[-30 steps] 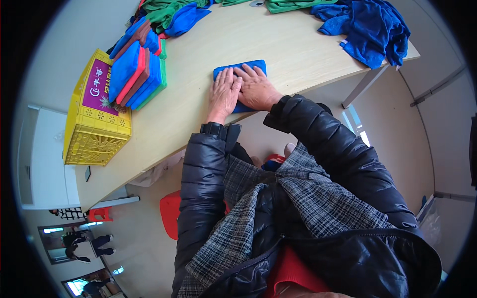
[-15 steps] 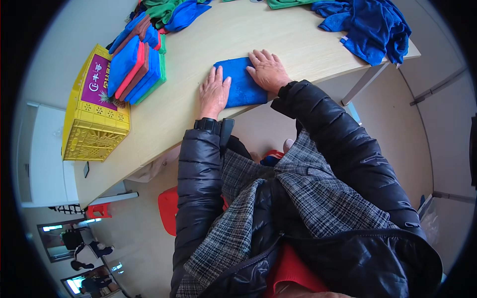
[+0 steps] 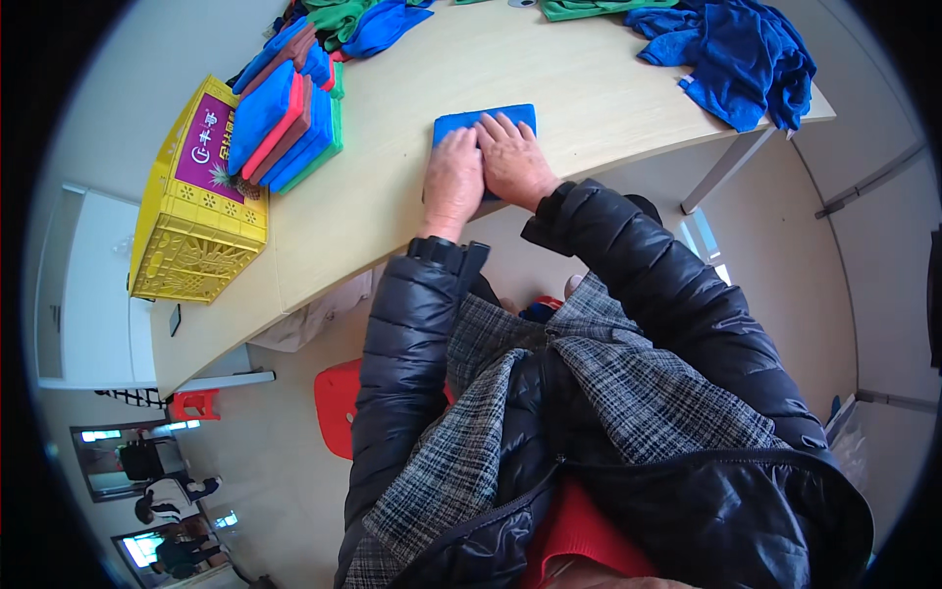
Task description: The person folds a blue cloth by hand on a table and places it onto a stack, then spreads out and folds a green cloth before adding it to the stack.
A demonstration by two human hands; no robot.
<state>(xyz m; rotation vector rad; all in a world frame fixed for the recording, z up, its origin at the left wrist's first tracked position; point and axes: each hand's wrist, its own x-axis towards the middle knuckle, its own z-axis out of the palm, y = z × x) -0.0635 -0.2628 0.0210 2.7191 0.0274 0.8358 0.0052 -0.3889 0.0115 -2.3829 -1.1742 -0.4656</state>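
A folded blue cloth lies as a neat rectangle on the table, close to its near edge. My left hand rests over its left part, fingers laid on the fabric and pointing away from me. Beside it, almost touching, my right hand lies flat on the cloth with the fingers a little apart. Both hands cover much of the cloth's middle and near part. Neither hand grips anything.
To the left, a yellow crate holds up a stack of folded cloths in blue, red, brown and green. Loose blue cloths lie at the far right; green ones sit at the back. A red stool stands below the table.
My hands have drawn together over the middle of the blue cloth, from its left and right sides. The left hand shifted right and the right hand came slightly nearer to me.
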